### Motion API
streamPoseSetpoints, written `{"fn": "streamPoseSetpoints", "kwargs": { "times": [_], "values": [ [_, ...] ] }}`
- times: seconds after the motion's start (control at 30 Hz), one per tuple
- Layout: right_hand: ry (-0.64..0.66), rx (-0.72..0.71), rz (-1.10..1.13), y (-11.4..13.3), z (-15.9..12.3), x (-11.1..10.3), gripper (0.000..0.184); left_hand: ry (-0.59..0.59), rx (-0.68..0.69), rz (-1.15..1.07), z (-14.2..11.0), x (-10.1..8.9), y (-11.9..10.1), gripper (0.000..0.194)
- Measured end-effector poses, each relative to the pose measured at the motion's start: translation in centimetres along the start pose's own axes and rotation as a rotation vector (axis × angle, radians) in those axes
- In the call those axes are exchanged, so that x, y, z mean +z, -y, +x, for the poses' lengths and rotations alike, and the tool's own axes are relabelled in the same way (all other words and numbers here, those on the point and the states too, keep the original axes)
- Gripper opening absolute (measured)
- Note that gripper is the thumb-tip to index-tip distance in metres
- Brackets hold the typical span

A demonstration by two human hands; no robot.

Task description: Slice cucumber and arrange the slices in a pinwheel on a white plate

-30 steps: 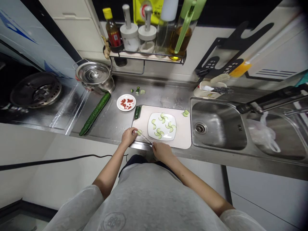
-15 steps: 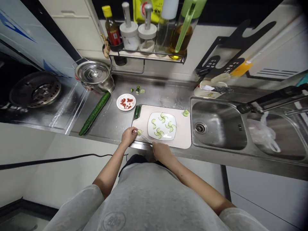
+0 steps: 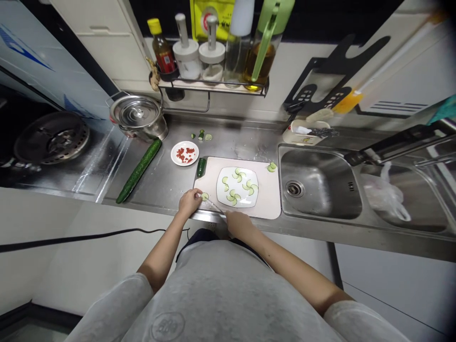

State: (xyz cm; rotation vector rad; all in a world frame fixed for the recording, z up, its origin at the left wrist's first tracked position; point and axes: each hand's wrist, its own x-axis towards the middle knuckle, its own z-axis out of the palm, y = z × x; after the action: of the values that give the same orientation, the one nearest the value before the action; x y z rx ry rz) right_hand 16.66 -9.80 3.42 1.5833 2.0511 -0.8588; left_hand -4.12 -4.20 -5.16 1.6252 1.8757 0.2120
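Observation:
My left hand (image 3: 189,203) pinches a cucumber slice (image 3: 204,196) flat against the near left corner of the pale cutting board (image 3: 269,199). In my right hand (image 3: 240,224) is a knife (image 3: 214,205), its handle wrapped by the fingers and its thin blade pointing left to the slice. A squarish white plate (image 3: 226,199) rests on the board, bearing curved cucumber slices (image 3: 233,197) in pinwheel groups. At the board's far left corner lies a cucumber piece (image 3: 201,167). More slices (image 3: 271,166) are stacked at its far right corner.
A small white plate (image 3: 177,160) of chopped red bits stands left of the board, with cucumber ends (image 3: 201,135) behind it. Farther left are a whole cucumber (image 3: 139,171) and a steel pot (image 3: 137,116). The sink (image 3: 322,185) adjoins the board's right side. A seasoning rack (image 3: 217,89) overhangs the back.
The camera view has shifted slightly. Both hands stay at nearly the same spot on the board, with the knife blade still at the cucumber slice.

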Motion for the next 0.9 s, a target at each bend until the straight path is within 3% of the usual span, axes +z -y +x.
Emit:
{"fn": "streamPoseSetpoints", "kwargs": {
  "times": [0.27,0.4,0.5,0.63,0.7,0.8,0.9],
  "values": [
    [-0.060,-0.024,0.125,-2.9,-2.3,1.8,0.025,-0.021,0.000,0.030,-0.2,0.2,-0.2,0.024],
    [-0.232,-0.077,0.369,-6.2,-4.7,2.4,0.022,-0.059,-0.014,0.051,-0.5,0.6,-0.2,0.025],
    [-0.409,0.063,0.556,-9.8,-5.6,3.0,0.034,-0.088,-0.037,0.062,-0.8,1.1,-0.2,0.026],
    [-0.664,0.354,0.670,-15.0,-4.3,4.1,0.036,-0.099,-0.062,0.072,-1.0,1.6,-0.2,0.029],
    [-0.698,0.428,0.767,-16.9,-3.0,4.7,0.037,-0.101,-0.065,0.078,-1.1,1.8,-0.2,0.030],
    [-0.700,0.433,0.895,-18.2,-1.2,5.5,0.039,-0.093,-0.054,0.083,-1.0,1.9,-0.2,0.031],
    [-0.731,0.377,0.877,-18.5,0.5,5.7,0.037,-0.081,-0.050,0.093,-0.9,1.9,-0.2,0.032]
  ]
}}
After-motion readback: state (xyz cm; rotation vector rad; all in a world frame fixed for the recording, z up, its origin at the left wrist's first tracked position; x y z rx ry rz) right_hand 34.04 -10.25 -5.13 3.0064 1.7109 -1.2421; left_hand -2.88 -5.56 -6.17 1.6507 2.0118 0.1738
